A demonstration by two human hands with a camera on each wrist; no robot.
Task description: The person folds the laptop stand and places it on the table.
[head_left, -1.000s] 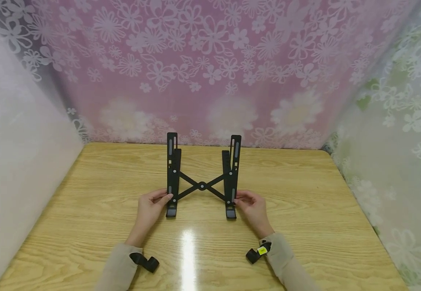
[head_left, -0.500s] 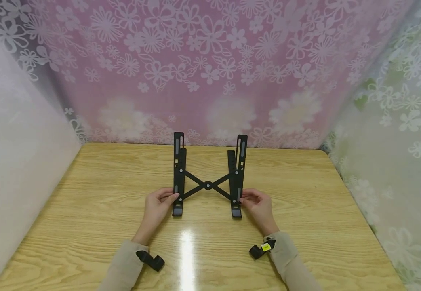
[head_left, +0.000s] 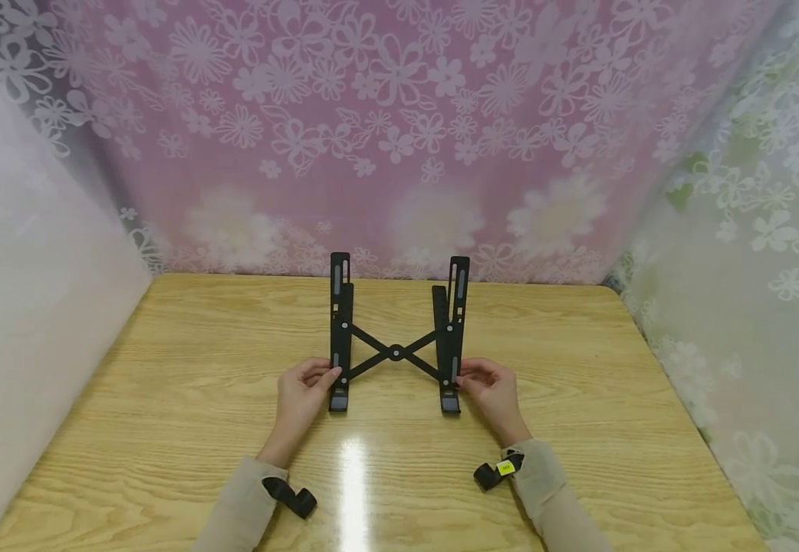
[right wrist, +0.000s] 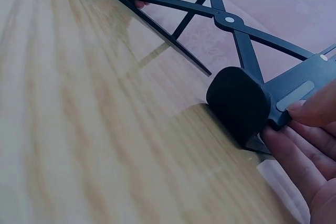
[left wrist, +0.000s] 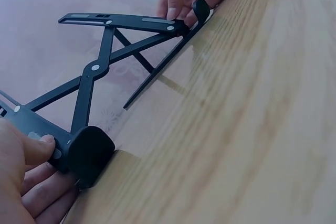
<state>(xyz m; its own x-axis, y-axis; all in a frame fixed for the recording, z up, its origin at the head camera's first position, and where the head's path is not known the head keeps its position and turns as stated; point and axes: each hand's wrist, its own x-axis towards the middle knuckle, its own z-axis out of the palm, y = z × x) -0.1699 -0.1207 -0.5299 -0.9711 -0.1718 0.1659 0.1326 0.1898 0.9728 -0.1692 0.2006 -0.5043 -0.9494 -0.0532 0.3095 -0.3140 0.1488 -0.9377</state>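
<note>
Black X-braced stand (head_left: 396, 353), grey-striped; left grip (head_left: 303, 392) and right grip (head_left: 496, 394) pinch its 2 sides

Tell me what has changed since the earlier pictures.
The black folding stand has shifted slightly to the person's right on the table, and the left hand and right hand have moved with it. Both hands grip it as before, and its opened shape looks unchanged.
</note>
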